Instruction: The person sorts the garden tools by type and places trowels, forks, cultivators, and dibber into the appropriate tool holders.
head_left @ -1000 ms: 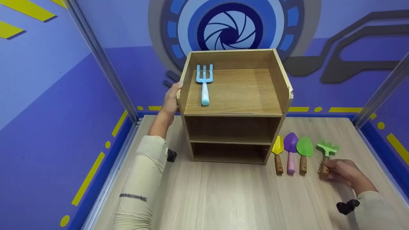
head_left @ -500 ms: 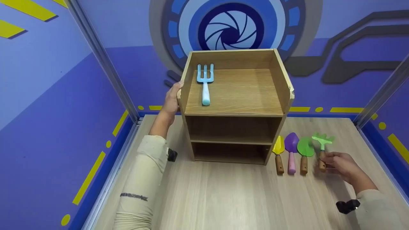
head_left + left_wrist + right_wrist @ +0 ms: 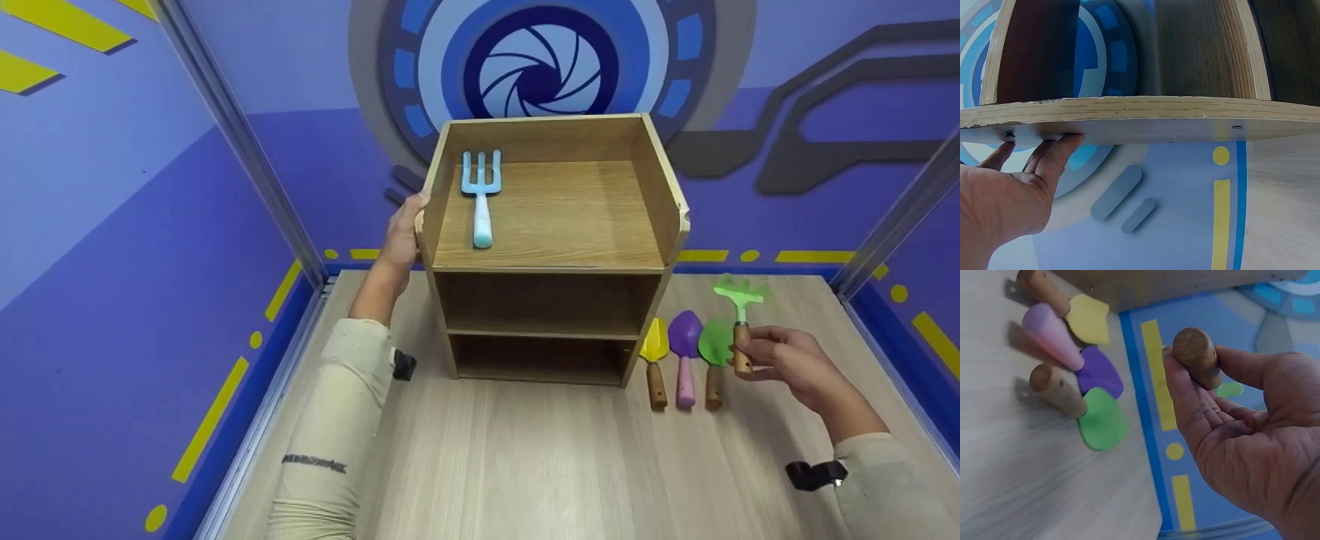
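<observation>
Between the thumb and fingers of my right hand point(image 3: 799, 364), a green hand rake point(image 3: 741, 300) is pinched by its wooden handle point(image 3: 1193, 349). It is raised above the table with the prongs pointing away, and in the head view it overlaps the green trowel point(image 3: 716, 341). My left hand point(image 3: 401, 236) touches the outer left side of a wooden shelf unit point(image 3: 547, 266). Its fingers point(image 3: 1061, 154) lie fairly straight against that panel in the left wrist view. A light blue hand fork point(image 3: 481, 199) lies on the shelf's top board, at the left.
Right of the shelf, a yellow trowel point(image 3: 655, 341), a purple trowel point(image 3: 684, 334) and the green trowel lie side by side on the table point(image 3: 525, 457). Below the top board are two dark compartments. Blue patterned walls point(image 3: 300, 150) enclose the table at the back and sides.
My right hand has lifted the green hand rake off the table and carried it up and to the left, toward the green trowel. The left hand and the shelf stay put.
</observation>
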`<state>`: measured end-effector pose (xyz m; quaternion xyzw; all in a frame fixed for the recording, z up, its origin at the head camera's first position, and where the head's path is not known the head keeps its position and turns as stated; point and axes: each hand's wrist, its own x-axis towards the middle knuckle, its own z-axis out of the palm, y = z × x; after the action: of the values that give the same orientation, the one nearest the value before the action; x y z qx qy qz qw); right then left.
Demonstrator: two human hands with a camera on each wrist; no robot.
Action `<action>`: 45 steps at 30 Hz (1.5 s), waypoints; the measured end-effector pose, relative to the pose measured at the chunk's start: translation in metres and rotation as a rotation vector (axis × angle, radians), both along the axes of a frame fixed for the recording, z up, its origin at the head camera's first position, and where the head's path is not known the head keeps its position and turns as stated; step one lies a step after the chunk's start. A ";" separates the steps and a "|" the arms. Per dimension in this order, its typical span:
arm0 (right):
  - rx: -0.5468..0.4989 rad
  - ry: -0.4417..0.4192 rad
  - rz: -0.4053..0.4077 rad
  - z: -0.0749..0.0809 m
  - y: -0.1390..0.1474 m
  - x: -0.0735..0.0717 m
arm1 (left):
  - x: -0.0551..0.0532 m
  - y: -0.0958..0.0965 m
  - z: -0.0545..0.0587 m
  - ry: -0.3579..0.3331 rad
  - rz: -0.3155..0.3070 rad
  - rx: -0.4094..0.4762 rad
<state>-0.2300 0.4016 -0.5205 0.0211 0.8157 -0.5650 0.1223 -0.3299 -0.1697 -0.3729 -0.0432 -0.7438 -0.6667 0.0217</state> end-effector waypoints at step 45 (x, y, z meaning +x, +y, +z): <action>-0.457 0.377 -0.023 0.130 -0.079 0.029 | 0.001 0.000 0.000 0.006 -0.019 0.014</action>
<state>-0.2014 0.3222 -0.3901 -0.1031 0.6754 -0.7293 -0.0364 -0.3290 -0.1694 -0.3732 -0.0521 -0.7385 -0.6720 0.0179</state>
